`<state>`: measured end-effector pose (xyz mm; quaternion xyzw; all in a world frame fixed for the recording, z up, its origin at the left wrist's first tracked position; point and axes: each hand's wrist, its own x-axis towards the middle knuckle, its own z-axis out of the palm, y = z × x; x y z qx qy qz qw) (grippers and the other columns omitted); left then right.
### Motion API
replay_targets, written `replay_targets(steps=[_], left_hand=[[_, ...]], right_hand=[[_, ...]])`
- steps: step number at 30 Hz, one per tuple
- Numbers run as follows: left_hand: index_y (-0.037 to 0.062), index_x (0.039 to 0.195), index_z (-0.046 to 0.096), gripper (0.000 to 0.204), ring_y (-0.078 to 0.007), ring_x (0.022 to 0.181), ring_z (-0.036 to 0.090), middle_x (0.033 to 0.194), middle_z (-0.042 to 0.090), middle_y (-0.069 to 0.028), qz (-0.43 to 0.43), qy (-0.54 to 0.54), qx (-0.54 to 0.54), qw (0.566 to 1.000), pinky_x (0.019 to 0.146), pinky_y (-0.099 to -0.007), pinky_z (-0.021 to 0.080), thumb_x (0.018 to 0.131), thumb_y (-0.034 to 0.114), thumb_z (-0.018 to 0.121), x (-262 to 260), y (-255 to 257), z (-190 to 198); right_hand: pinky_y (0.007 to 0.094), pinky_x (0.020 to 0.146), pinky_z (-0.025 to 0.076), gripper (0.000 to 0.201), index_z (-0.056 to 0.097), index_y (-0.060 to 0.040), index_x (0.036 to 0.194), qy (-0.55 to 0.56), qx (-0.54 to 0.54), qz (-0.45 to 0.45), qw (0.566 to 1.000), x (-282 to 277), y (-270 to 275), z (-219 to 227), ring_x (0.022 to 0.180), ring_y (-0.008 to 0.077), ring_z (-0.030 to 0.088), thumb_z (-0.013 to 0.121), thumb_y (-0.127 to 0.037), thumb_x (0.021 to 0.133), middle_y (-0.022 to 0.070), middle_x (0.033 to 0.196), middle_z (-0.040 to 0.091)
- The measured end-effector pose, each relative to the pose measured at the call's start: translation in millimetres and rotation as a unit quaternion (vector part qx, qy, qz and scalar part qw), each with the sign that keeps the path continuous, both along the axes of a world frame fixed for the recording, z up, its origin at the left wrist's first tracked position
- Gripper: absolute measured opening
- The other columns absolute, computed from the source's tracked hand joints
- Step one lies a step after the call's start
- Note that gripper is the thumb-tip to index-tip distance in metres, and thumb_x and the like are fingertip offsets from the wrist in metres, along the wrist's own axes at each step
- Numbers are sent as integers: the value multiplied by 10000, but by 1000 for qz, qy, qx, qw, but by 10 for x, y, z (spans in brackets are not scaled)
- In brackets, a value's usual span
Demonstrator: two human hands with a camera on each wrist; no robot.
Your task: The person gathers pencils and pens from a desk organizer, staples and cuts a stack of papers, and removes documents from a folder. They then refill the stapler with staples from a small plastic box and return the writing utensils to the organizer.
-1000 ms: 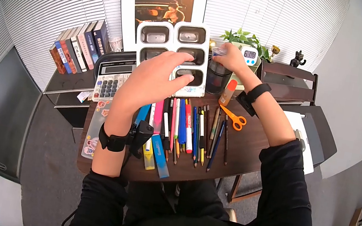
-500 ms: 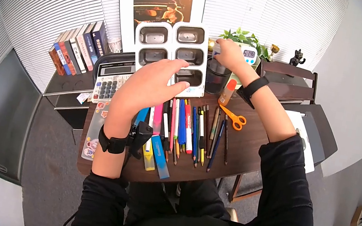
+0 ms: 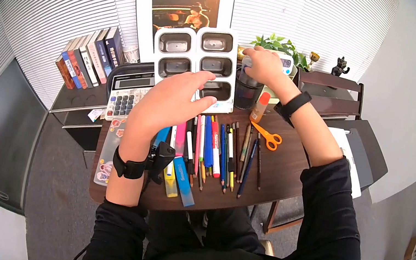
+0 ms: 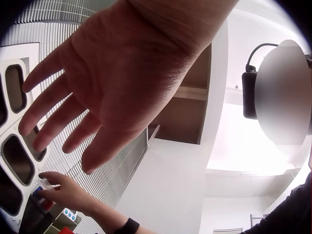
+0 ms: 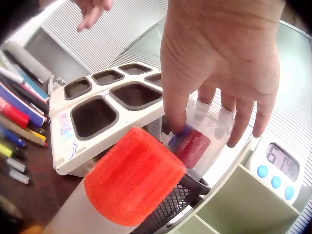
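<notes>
My right hand grips a clear plastic cup, thumb on one side and fingers on the other. A red and blue piece shows through or beside its wall. The cup sits at the mouth of a black mesh pen holder. My left hand hovers over the table's left part, fingers spread, holding nothing. Beyond it stands a white organizer with several dark metal-lined compartments. A glue stick with an orange-red cap stands in front of the pen holder.
Several pens, markers and pencils lie in a row across the table. Orange scissors lie to their right. A calculator is at the left. A timer sits on a pale green box beside the right hand.
The right hand, still gripping the cup, has shifted slightly and now covers more of the timer. My left hand stays nearly where it was.
</notes>
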<state>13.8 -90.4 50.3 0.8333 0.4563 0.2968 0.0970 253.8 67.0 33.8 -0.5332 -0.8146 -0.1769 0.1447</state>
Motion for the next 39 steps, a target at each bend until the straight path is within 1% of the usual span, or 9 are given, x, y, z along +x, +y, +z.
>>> replay_targets(steps=[20,22,23,25,26,28,29,34,39], left_hand=[[70,1244,548,494,-282,910,623,1038,649,-165,-2,8,-10,1000,812,-369,496,852,360,626,21,-24,32],[70,1246,547,494,-282,910,623,1038,649,-165,-1,6,-11,1000,814,-369,495,852,359,626,19,-24,33],[70,1247,546,495,-283,910,623,1039,649,-166,0,5,-12,1000,816,-369,495,852,358,626,17,-25,34],[70,1248,545,496,-282,909,622,1037,649,-165,-3,3,-11,1000,816,-368,495,852,356,628,13,-22,37],[69,1248,544,497,-282,908,622,1036,649,-163,-5,2,-11,1000,817,-368,494,851,355,629,7,-18,32],[67,1249,542,497,-278,903,622,1027,651,-160,-9,4,-8,1000,816,-364,493,851,352,631,0,7,8],[67,1249,542,496,-277,900,622,1023,651,-159,-7,1,-8,1000,814,-363,493,852,351,630,3,5,8],[69,1249,543,492,-268,878,616,1016,654,-146,5,1,-18,1000,797,-360,493,852,347,631,-10,20,-4],[72,1251,543,493,-265,872,612,1019,654,-137,9,-2,-15,1000,798,-361,492,851,346,631,-24,-2,14]], right_hand=[[428,934,450,545,596,-181,1201,-20,-92,30,995,75,-324,60,1062,292,602,742,-337,700,120,1150,616],[435,955,430,512,595,-186,1197,-20,61,83,994,121,-422,15,1062,295,597,735,-305,719,119,1140,614],[435,955,430,512,595,-186,1197,-20,60,83,995,137,-467,14,1062,295,597,735,-305,719,119,1140,614],[419,851,487,385,625,-172,1123,24,189,176,966,180,-592,52,967,286,628,702,-251,754,99,1074,632],[419,851,487,385,625,-172,1123,23,187,176,966,191,-712,82,967,286,628,702,-251,754,99,1074,632],[391,704,523,231,654,-150,1008,85,53,167,981,206,-968,99,843,273,648,659,-203,784,66,949,652],[376,604,521,123,661,-132,911,88,84,245,962,236,-1020,43,759,264,649,631,-192,808,41,848,654],[352,566,519,126,658,-131,923,-75,-25,359,930,303,-1340,-360,703,227,650,629,-155,803,22,865,649],[329,588,523,157,636,-107,926,-123,-65,446,884,216,-1504,-673,807,203,636,586,-125,779,34,913,605]])
